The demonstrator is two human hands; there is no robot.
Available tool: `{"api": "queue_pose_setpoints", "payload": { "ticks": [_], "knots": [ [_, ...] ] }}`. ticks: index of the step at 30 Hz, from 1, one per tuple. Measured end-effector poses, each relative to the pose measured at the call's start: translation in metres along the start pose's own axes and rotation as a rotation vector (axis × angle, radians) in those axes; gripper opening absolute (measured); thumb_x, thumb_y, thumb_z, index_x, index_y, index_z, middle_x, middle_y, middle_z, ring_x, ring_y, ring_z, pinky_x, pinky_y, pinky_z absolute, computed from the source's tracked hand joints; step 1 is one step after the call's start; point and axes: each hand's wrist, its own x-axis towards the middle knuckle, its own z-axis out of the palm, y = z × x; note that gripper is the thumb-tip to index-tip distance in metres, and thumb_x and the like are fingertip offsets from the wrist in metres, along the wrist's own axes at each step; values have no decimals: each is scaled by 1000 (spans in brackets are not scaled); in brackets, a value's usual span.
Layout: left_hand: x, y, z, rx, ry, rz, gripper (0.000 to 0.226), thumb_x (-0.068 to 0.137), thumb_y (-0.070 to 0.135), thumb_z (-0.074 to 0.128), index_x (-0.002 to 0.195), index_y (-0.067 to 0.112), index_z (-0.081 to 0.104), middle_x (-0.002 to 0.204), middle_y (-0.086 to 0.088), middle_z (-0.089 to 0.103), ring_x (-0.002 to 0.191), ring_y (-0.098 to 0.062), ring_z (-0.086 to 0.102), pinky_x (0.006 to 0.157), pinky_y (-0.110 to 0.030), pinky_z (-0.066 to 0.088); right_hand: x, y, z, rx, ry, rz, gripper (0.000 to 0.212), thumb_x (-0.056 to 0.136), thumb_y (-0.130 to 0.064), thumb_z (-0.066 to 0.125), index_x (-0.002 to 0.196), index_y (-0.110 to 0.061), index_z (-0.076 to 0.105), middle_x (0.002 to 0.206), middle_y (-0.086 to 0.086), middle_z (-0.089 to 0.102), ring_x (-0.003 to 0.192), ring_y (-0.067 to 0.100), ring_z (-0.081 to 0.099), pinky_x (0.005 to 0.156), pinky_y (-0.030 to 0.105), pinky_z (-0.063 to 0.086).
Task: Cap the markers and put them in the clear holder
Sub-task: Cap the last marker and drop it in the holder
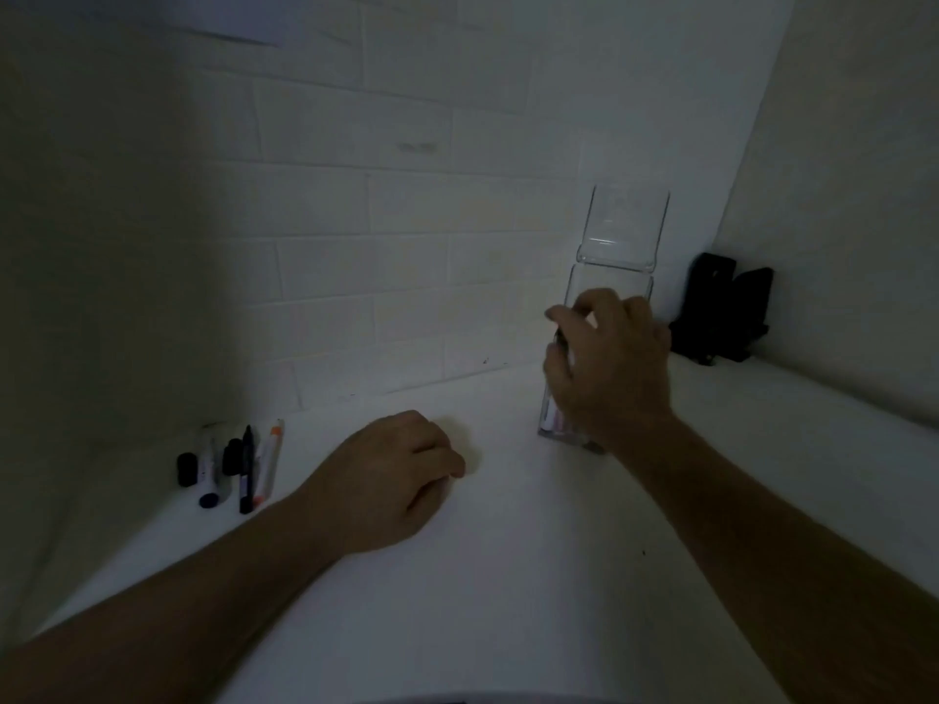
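Observation:
A tall clear holder (pixel 622 231) with two stacked pockets stands on the white table (pixel 508 576) by the tiled wall. My right hand (pixel 609 368) is in front of its lower pocket and pinches the dark top of a marker (pixel 559 341). The marker's white body reaches down inside the pocket. My left hand (pixel 396 475) rests on the table with loosely curled fingers and holds nothing. At the far left lie a black marker (pixel 247 470), a white marker with an orange tip (pixel 267 462), a white marker with a dark end (pixel 208 480) and two loose black caps (pixel 187 469) (pixel 232 457).
A black object (pixel 721 312) leans in the back right corner where the walls meet. White tiled walls close the table at the back and on both sides. The light is dim.

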Motion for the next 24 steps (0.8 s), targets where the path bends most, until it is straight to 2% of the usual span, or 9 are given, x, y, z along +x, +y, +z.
{"api": "queue_pose_setpoints", "payload": {
  "ticks": [2, 4, 7, 11, 14, 16, 19, 22, 24],
  "knots": [
    [-1, -4, -15, 28, 30, 24, 19, 89, 15, 61, 102, 18, 74, 101, -1, 68, 87, -21, 61, 75, -32, 49, -6, -21, 3, 111, -8, -63, 36, 87, -30, 57, 120, -17, 67, 106, 5, 57, 93, 23, 51, 71, 30, 32],
    [-2, -16, -42, 68, 126, -77, 20, 85, 12, 62, 99, 18, 75, 101, -3, 68, 89, -24, 62, 78, -33, 50, -12, -43, 13, 289, -68, -106, 33, 86, -24, 57, 116, -15, 69, 102, 6, 60, 89, 25, 55, 69, 33, 44],
    [-13, -52, -89, 75, 318, -476, 32, 87, 2, 52, 99, 25, 72, 104, -1, 64, 94, -21, 61, 87, -29, 47, -23, -85, 30, 507, -300, -105, 34, 87, -26, 53, 117, -20, 68, 106, 2, 61, 97, 25, 58, 82, 41, 52],
    [-37, -84, -119, 3, 379, -904, 50, 86, -8, 41, 103, 31, 67, 111, 1, 61, 97, -16, 58, 80, -23, 41, -28, -146, 40, 740, -568, -213, 33, 94, -30, 55, 124, -22, 66, 118, 0, 60, 92, 12, 54, 92, 31, 48],
    [-58, -81, -108, 32, 439, -956, 52, 82, -9, 39, 104, 30, 66, 110, 3, 60, 94, -14, 57, 77, -23, 43, -33, -189, 41, 834, -698, -299, 38, 98, -33, 55, 134, -22, 61, 129, 3, 56, 102, 16, 55, 96, 29, 46],
    [-69, -82, -92, 14, 434, -1001, 50, 82, -8, 41, 102, 30, 66, 109, 2, 59, 92, -16, 58, 74, -28, 49, -34, -211, 43, 824, -704, -356, 35, 98, -32, 53, 130, -21, 63, 125, 7, 55, 107, 23, 56, 87, 29, 44],
    [-73, -86, -78, -112, 393, -1165, 40, 88, -2, 44, 99, 29, 66, 107, 1, 59, 89, -19, 59, 65, -31, 52, -30, -227, 46, 835, -719, -305, 25, 99, -32, 50, 112, -15, 64, 111, 10, 54, 94, 28, 58, 78, 32, 46],
    [-71, -86, -71, -125, 310, -1147, 42, 86, -3, 44, 96, 30, 66, 103, 1, 60, 91, -21, 61, 66, -28, 49, -27, -233, 48, 785, -743, -336, 25, 101, -31, 48, 106, -11, 62, 105, 12, 52, 84, 28, 54, 72, 32, 42],
    [-69, -85, -69, -156, 260, -1175, 46, 83, -5, 41, 97, 30, 68, 104, 3, 59, 85, -24, 62, 50, -32, 53, -26, -232, 47, 759, -730, -351, 26, 102, -29, 46, 102, -10, 64, 96, 7, 45, 76, 22, 47, 69, 30, 35]
  ]
}}
